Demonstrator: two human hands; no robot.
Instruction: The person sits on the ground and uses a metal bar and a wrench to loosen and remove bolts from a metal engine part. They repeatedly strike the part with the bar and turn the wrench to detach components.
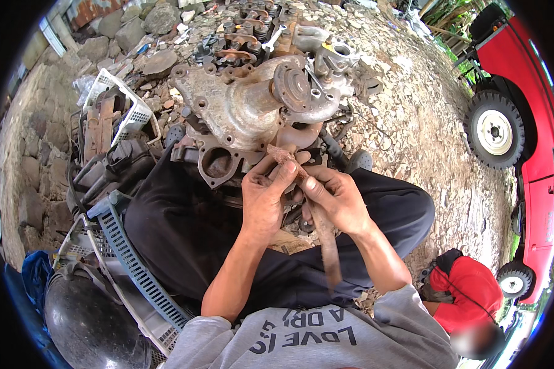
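Both hands hold a long, worn brown strip, perhaps sandpaper (327, 246), in front of a greasy engine. My left hand (264, 200) pinches its upper end between thumb and fingers. Close beside it, my right hand (335, 197) grips the strip a little lower, thumb on top. The strip's tail hangs down over my dark trousers. Just beyond the fingers is a grey metal engine cover (228, 101) with a round pulley flange (291, 86). A gasket-faced opening (217, 163) shows left of my left hand.
Rocker gear with springs (243, 40) and a combination wrench (274, 40) lie at the engine's far end. White crates (126, 117) with metal parts stand left, near a black helmet-like dome (92, 323). At right are a red vehicle (529, 86) and a crouching person in red (474, 289).
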